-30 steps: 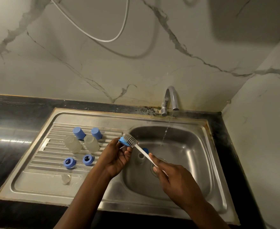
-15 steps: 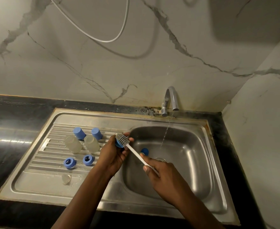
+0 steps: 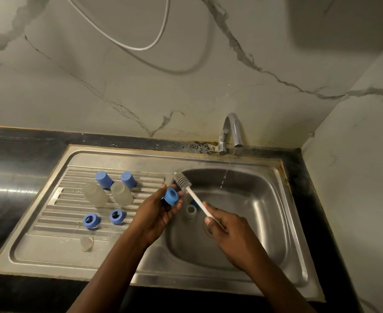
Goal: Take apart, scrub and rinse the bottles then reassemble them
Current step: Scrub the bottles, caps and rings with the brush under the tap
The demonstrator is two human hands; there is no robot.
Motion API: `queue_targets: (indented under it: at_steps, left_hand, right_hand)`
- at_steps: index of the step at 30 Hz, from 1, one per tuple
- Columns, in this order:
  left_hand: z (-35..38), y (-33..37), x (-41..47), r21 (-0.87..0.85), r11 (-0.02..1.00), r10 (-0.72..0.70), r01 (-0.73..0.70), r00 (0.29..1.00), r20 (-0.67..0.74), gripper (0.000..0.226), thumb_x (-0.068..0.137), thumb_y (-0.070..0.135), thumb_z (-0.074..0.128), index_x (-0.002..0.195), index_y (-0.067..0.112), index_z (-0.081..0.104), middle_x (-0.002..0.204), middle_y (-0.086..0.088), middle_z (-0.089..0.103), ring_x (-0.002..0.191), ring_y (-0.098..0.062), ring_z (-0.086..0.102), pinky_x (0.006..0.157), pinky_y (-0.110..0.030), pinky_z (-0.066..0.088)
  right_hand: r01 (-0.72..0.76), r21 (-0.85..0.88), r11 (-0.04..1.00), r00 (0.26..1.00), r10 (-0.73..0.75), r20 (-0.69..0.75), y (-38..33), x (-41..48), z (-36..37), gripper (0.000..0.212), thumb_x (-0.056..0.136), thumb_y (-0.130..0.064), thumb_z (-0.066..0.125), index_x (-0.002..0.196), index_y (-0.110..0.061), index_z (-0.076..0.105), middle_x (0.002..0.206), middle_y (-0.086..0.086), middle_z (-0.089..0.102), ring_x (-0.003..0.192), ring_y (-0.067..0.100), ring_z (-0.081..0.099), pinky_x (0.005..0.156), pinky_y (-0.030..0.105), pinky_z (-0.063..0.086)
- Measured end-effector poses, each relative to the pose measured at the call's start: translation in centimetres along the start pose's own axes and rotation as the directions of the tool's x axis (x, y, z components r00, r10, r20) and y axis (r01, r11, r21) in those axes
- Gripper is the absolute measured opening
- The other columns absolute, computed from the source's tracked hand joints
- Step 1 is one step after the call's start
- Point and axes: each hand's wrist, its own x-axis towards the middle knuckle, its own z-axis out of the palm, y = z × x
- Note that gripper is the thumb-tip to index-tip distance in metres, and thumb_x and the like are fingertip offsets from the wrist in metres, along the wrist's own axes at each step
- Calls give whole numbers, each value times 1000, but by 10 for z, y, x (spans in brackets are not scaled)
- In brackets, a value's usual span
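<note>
My left hand (image 3: 157, 211) holds a blue bottle ring (image 3: 171, 196) at the basin's left rim, its opening facing me. My right hand (image 3: 230, 236) grips the white handle of a bottle brush (image 3: 183, 182), whose grey bristle head sits just above the ring, outside it. On the ribbed drainboard (image 3: 57, 213) lie two clear bottles (image 3: 95, 195) (image 3: 121, 194), two blue caps (image 3: 103, 179) (image 3: 128, 180), two blue rings (image 3: 90, 220) (image 3: 117, 216) and a clear teat (image 3: 86, 243). In the basin (image 3: 260, 213) lies another clear piece (image 3: 191, 211) with a blue part half hidden behind the brush handle.
The tap (image 3: 231, 132) at the back runs a thin stream of water into the basin. A white hose (image 3: 141, 45) hangs on the marble wall. Black countertop (image 3: 16, 159) surrounds the steel sink; a side wall stands close on the right.
The brush head has come out of the blue ring and now sits above it. My left hand has turned the ring so its opening faces me.
</note>
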Motion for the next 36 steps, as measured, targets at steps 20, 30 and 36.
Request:
queue_targets:
  at_steps: [20,30,36]
  left_hand:
    - [-9,-90,90,430,825,-247,367,918,-309,31,106,29,62,119,1,65,114,-25,68,94,-39,70,68,-42,62]
    - [-51,-136,147,653,701,50,287,894,-446,24,93,2,75,115,2,67,97,-16,69,81,-27,69,65,-37,60]
    - [-56,-152,156,789,539,165,296,881,-444,25,93,3,76,112,9,61,116,-17,66,100,-26,62,92,-40,55]
  right_hand:
    - [-137,58,989,990,135,42,49,8,-17,45,106,-35,58,151,-38,53,58,-42,49,68,-18,56,70,6,45]
    - [-169,37,985,983,166,78,64,12,-18,43,106,-37,57,148,-44,54,62,-46,51,72,-16,59,72,8,45]
    - [-180,46,983,981,176,81,68,11,-22,45,106,-44,53,149,-55,46,63,-11,61,64,19,62,68,39,57]
